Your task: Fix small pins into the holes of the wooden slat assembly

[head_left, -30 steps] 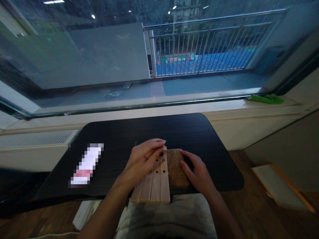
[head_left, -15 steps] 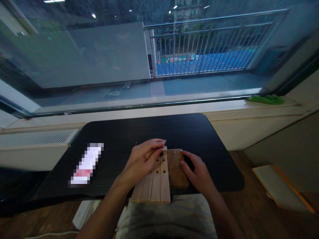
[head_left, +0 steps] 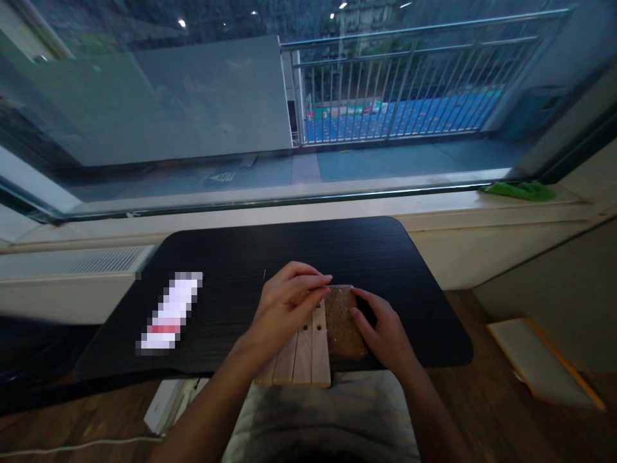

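A pale wooden board [head_left: 303, 357] made of slats with small holes lies at the near edge of the black table [head_left: 241, 257]. Beside it on the right lies a brown perforated pad [head_left: 341, 321]. My left hand [head_left: 284, 305] rests over the board's far end, fingertips reaching onto the pad's top left corner. My right hand [head_left: 383, 331] lies flat on the right side of the brown pad, fingers apart. Whether the left fingers pinch a small part is hidden.
A blurred white and red item [head_left: 168, 313] lies on the table's left side. A thin needle-like pin [head_left: 264, 274] sits left of my left hand. A green cloth [head_left: 520, 190] lies on the window sill. A flat cardboard piece [head_left: 540, 363] lies on the floor at right.
My left hand has slid slightly right and forward, now covering the board's far holes and touching the pad's corner. The right hand stays on the pad.
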Tool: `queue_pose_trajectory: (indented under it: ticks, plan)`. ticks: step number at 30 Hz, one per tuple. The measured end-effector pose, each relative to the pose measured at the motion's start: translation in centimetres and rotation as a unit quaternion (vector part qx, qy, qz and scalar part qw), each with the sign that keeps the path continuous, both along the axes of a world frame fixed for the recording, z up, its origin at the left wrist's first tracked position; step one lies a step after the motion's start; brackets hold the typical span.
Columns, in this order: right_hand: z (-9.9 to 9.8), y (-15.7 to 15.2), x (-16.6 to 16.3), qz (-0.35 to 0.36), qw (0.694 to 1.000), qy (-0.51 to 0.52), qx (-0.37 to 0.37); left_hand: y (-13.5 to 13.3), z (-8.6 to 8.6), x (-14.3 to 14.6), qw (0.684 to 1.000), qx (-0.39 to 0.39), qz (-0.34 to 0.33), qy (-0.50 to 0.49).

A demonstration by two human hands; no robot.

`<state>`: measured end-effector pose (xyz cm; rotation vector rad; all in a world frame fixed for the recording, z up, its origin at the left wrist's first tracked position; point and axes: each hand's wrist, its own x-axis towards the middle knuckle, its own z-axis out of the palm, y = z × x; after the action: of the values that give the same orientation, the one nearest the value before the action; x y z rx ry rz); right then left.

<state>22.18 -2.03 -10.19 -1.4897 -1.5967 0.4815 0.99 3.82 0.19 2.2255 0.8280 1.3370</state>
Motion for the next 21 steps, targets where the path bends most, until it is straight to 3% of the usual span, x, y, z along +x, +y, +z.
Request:
queue_pose_trajectory:
  ticks: [6,21]
  plan:
    - [0.27,-0.05,0.1,0.002,1.0,0.005,-0.013,-0.08,-0.16,0.04,0.998,-0.035,0.047,0.005]
    - [0.25,0.01,0.17,-0.001,1.0,0.011,-0.017,0.18,0.01,-0.15,0.998,-0.055,0.037,0.007]
